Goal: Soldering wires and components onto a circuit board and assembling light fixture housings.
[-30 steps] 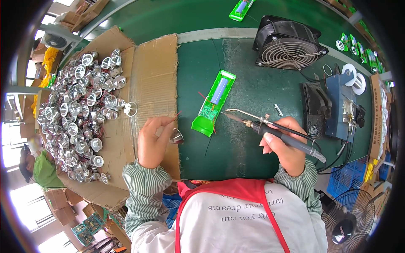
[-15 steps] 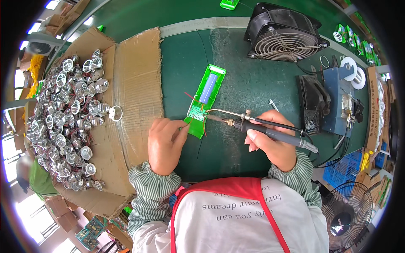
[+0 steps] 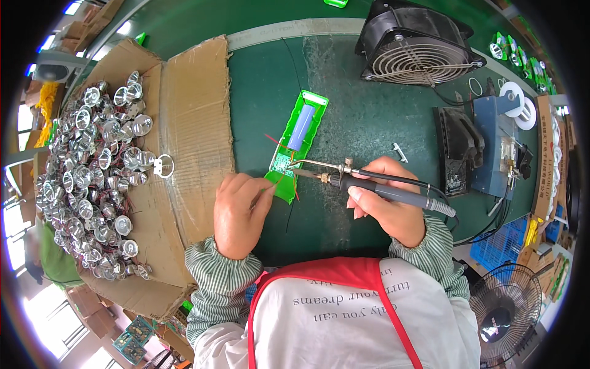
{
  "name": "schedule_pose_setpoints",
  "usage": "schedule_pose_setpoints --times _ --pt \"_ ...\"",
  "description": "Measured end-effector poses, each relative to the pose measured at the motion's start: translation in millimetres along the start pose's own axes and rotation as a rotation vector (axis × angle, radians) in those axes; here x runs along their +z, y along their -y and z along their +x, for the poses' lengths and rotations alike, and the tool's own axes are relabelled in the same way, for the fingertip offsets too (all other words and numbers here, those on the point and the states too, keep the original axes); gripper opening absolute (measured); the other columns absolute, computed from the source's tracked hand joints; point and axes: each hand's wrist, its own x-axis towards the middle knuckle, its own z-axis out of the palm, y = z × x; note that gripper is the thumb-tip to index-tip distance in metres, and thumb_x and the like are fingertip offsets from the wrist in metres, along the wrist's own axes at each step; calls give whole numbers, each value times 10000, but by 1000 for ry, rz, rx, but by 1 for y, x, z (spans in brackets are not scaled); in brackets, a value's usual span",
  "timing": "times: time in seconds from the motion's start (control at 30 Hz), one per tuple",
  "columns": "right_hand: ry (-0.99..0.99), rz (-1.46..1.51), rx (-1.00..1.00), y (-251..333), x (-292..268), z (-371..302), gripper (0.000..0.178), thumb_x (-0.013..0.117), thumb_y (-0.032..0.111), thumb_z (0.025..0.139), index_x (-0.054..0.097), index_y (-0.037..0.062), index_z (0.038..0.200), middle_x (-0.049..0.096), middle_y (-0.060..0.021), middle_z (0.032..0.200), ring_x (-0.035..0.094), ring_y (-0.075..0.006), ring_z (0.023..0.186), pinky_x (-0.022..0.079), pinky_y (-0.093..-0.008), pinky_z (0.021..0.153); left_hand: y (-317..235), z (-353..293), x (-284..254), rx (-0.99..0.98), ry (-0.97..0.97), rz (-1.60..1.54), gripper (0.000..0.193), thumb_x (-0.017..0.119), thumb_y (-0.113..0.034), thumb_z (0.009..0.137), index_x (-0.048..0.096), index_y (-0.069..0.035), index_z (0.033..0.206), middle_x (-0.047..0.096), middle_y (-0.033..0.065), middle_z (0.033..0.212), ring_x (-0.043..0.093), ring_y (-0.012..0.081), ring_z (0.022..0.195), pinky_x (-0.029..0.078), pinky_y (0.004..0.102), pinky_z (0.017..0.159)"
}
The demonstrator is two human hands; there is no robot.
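Note:
A soldering iron (image 3: 393, 193) with a dark grey handle is gripped in my right hand (image 3: 393, 206). A thin metal solder-feed tube (image 3: 319, 165) runs along its upper side. Both tips reach the green circuit board (image 3: 281, 162), though exact contact is too small to tell. The board sits in a long green plastic housing (image 3: 284, 192), below a blue-purple cylindrical battery (image 3: 300, 127). My left hand (image 3: 241, 212) has thumb and forefinger pinched at the board's lower left, on a thin red wire (image 3: 278, 183). Other red and black wires stick out around the housing.
At left, a cardboard box (image 3: 200, 111) holds a heap of silvery reflector cups (image 3: 86, 178) with wires. A black fan (image 3: 418, 49) stands far right of centre. Further right are a black holder (image 3: 458, 147), a blue-grey soldering unit (image 3: 491, 141) and white spools (image 3: 525, 114).
The iron and feed tube have moved slightly left, further over the circuit board. My left hand keeps its pinch beside the board. The whole view has shifted a little.

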Motion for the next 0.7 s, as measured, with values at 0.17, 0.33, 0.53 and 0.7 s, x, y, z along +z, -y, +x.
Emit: schedule_pose_setpoints --times 0.17,0.33,0.53,0.7 --pt "2 5 19 -1 1 2 133 633 9 803 539 -40 884 628 -90 771 613 -98 648 508 -231 512 1 0 0 14 -1 6 81 647 -46 753 628 -36 832 550 79 718 509 273 715 395 375 675" --pt "13 -58 -43 -3 3 3 131 593 -35 810 525 -33 922 622 -130 700 597 -126 547 494 -245 485 1 0 -1 15 3 2 79 649 -44 750 629 -37 826 552 78 721 510 272 710 396 373 674" --pt "-57 4 -43 1 1 -1 123 628 -5 795 534 -44 863 626 -97 737 620 -107 636 513 -227 508 1 0 -1 17 6 2 72 651 -47 750 628 -40 818 550 77 715 510 270 707 394 372 673" --pt "-50 -24 -51 5 -4 -3 128 631 -2 797 531 -48 861 625 -100 743 623 -109 636 514 -227 499 0 1 -1 12 12 13 67 650 -52 753 628 -40 816 548 75 708 511 269 709 392 372 679"
